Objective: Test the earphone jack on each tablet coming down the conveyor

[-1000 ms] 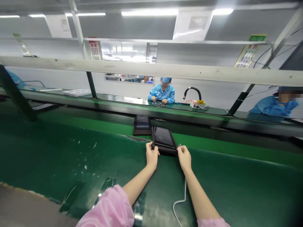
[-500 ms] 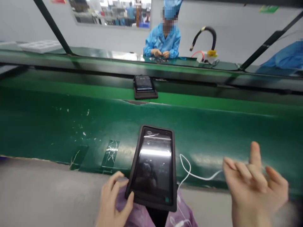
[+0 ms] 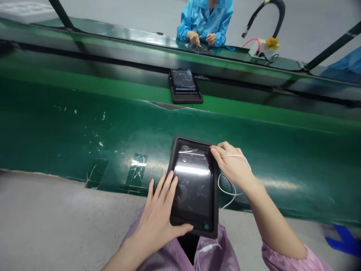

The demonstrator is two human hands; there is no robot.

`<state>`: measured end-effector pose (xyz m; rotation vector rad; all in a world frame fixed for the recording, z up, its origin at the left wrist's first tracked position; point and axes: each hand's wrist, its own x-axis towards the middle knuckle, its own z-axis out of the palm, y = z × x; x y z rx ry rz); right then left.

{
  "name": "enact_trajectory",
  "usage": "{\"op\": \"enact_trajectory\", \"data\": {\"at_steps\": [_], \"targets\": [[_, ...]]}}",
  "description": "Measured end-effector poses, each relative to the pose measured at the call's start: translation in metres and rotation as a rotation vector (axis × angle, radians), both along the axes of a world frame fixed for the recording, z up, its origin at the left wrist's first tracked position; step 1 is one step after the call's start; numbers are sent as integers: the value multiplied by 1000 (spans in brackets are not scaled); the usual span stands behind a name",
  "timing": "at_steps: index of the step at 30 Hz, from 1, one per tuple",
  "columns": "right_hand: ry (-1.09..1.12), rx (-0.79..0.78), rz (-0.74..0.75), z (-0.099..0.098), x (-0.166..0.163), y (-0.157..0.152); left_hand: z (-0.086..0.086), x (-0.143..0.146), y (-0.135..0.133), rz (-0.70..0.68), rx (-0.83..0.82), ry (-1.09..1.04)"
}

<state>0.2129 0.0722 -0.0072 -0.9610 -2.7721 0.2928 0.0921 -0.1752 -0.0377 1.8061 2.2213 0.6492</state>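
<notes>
A tablet with a dark, glossy screen lies in a black tray, its near end over my lap. My left hand rests along the left side, fingers spread over the tray's edge and thumb across the near corner of the screen. At the upper right corner of the tablet, my right hand is closed in a pinch on a thin white cable. The cable's tip is hidden by the fingers. From there the cable loops over the hand and beside the tray, and a stretch of it hangs down at my lap.
Another tablet in a black tray lies farther off on the bright green strip. Across the bench a co-worker in blue handles small parts. A white box with a bent black hose stands to the right.
My right hand has come from the far right to the tablet's upper right corner with the cable. The left hand has slid further onto the tablet. The view has tilted down.
</notes>
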Motion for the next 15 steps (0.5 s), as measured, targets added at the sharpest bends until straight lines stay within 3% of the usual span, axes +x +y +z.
{"op": "enact_trajectory", "data": {"at_steps": [5,10,15], "targets": [[310,-352,-85,13,0,-2,-8,3,4,39,35,46],[461,-477,-109,29,-1,-8,-18,4,9,37,207,97],[520,-631,-133,36,-7,-10,-20,1,11,47,265,105]]}}
